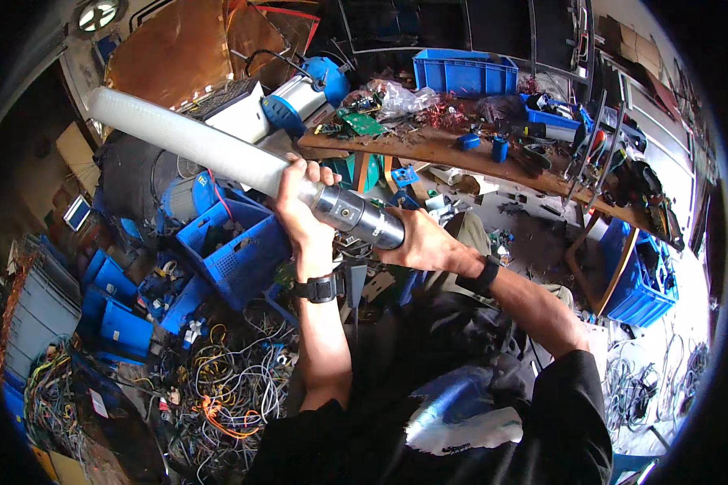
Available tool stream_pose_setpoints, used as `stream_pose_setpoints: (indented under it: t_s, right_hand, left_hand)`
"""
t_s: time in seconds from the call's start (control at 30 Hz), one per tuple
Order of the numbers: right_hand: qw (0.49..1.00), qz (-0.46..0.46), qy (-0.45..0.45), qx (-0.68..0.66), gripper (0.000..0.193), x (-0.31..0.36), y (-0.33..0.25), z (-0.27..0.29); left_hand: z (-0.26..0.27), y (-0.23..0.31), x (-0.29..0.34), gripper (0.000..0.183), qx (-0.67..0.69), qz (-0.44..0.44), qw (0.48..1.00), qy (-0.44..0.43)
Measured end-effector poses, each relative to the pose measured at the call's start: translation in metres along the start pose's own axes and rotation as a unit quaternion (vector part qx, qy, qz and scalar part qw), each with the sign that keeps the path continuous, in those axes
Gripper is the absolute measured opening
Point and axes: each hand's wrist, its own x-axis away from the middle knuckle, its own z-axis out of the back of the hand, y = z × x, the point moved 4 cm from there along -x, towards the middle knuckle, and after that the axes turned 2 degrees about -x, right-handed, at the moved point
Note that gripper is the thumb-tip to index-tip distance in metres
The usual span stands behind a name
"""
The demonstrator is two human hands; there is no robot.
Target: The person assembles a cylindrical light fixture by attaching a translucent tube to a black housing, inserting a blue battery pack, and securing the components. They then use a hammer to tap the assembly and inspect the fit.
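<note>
A long white tube (182, 137) with a black and grey cylindrical end piece (362, 217) is held slantwise before me, its white rounded end toward the upper left. My left hand (306, 214) is closed round the white part, just beside the grey collar, with fingertips showing over the top. At the other end my right hand (423, 241) is closed on the black end piece; part of its grip is hidden. A black band (319, 288) is on my left wrist and another band (481, 275) on my right.
Beyond my hands, a wooden workbench (453, 155) carries green circuit boards (362, 123), tools and a blue crate (465, 73). Blue baskets (239, 255) stand at the left, above tangled cables (234, 376) on the floor. Another blue crate (643, 283) sits beneath the bench's right end.
</note>
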Motion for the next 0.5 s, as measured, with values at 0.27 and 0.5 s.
stream_pose_setpoints:
  t_s: [0.27, 0.5]
  right_hand:
    - [0.935, -0.128, -0.240, -0.226, 0.035, 0.016, 0.011, 0.010]
    - [0.930, -0.144, -0.231, -0.248, 0.037, 0.029, 0.011, -0.010]
  left_hand:
    - [-0.004, -0.013, 0.010, 0.024, 0.033, 0.046, 0.996, -0.071]
    - [-0.013, -0.015, 0.019, 0.020, -0.003, 0.072, 0.986, -0.150]
